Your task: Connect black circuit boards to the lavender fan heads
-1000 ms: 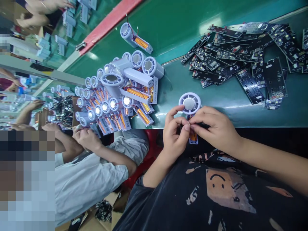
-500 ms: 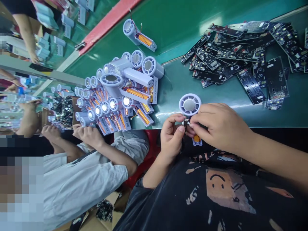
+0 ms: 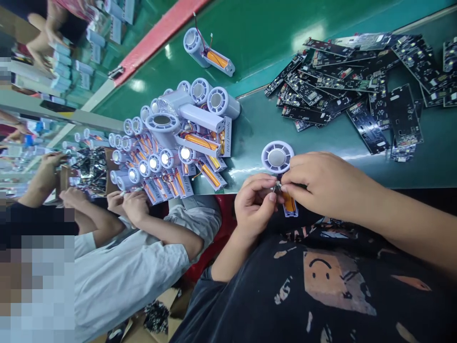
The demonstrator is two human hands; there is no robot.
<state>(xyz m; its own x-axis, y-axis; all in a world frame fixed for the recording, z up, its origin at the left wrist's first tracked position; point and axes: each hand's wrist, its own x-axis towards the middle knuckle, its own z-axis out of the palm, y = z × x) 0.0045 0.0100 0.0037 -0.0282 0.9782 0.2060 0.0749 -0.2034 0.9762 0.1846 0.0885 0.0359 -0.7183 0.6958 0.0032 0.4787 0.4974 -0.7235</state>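
Observation:
A lilac fan unit (image 3: 277, 157) with a round silver centre lies at the table's front edge, its handle with an orange battery (image 3: 289, 202) pointing toward my body. Over that handle my left hand (image 3: 255, 202) pinches a thin, dark circuit board, seen nearly edge-on. The fingertips of my right hand (image 3: 303, 178) are closed at the board's upper end, on a small pale connector. Fingers cover most of both parts, and whether the connector sits in the board cannot be made out.
Many lilac fans (image 3: 162, 126) with orange batteries are heaped at the left. One fan (image 3: 193, 40) lies apart farther back. Black circuit boards (image 3: 369, 114) are piled at the right. A co-worker's hands (image 3: 135, 207) are beyond the heap, past a red stool (image 3: 224, 219).
My fingertips have shifted slightly around the board and connector, and the board's long lower part shows less. At the left, co-workers' hands have moved. The whole view has shifted slightly.

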